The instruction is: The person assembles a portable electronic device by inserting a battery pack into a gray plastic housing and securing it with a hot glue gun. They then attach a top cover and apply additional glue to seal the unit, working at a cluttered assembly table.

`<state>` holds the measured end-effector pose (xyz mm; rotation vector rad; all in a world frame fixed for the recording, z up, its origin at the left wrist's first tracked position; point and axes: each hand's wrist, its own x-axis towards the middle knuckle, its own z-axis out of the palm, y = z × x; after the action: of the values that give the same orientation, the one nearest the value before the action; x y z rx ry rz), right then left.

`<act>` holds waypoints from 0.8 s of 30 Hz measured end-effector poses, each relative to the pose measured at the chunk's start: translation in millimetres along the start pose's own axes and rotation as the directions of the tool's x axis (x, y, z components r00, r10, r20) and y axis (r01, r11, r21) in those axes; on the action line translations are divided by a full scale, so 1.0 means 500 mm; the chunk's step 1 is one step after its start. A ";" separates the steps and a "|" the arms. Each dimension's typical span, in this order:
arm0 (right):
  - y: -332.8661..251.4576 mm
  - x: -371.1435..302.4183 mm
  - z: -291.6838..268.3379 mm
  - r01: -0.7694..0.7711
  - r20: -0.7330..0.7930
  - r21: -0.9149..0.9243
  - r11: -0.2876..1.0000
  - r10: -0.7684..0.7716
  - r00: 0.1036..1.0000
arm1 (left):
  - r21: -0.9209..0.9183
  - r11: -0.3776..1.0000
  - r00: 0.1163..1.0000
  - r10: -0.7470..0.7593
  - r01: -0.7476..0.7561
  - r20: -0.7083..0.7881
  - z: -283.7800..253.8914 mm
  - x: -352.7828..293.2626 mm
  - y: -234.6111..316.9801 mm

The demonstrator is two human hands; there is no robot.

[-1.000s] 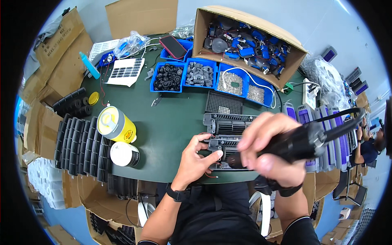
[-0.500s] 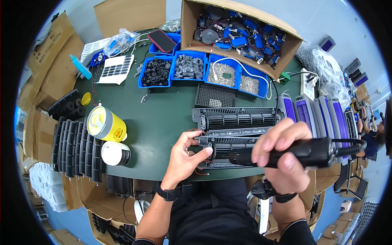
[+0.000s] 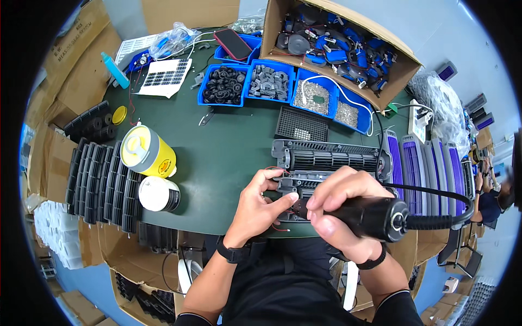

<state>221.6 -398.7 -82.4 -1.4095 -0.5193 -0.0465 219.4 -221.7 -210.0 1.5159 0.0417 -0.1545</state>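
My right hand (image 3: 348, 209) is wrapped around a black electric screwdriver (image 3: 375, 217), its cable running off to the right. The driver's front end is over the left end of the nearer grey fan housing (image 3: 304, 186), close to my left thumb; its tip is hidden. With thumb and fingers, my left hand (image 3: 256, 209) grips that same end of the housing. Thin red wires (image 3: 280, 229) stick out beside it. Just beyond lies a second grey housing (image 3: 331, 158) with a black ribbed fan roller in it.
Blue bins (image 3: 223, 85) of small parts and screws stand at the back, below a carton (image 3: 348, 49) of blue-and-grey motors. A yellow jug (image 3: 147, 149), a white tub (image 3: 157, 194) and black rollers (image 3: 103, 185) are left. Purple-grey units (image 3: 416, 168) line the right.
The screwdriver has swung leftward and its front end is now nearer my left thumb, with its back end turned more toward me. My left hand keeps its grip; the whole view has shifted slightly.
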 end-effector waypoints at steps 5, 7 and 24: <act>-0.006 0.003 0.014 -0.072 0.078 -0.106 0.992 0.080 0.994 | -0.077 0.996 0.999 0.038 -0.038 0.005 0.001 0.001 -0.018; -0.022 0.004 0.004 -0.091 0.236 -0.268 0.959 0.157 0.959 | -0.074 0.997 1.000 0.019 -0.019 0.002 0.002 -0.002 -0.012; 0.016 -0.062 0.047 0.058 -0.115 -0.659 0.750 -0.177 0.978 | 0.000 1.000 0.999 -0.012 0.012 -0.052 0.000 -0.010 0.009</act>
<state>189.3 -383.5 -99.6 -2.0381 -0.4656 -0.4948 215.0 -221.2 -204.9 1.5202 0.0927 -0.1243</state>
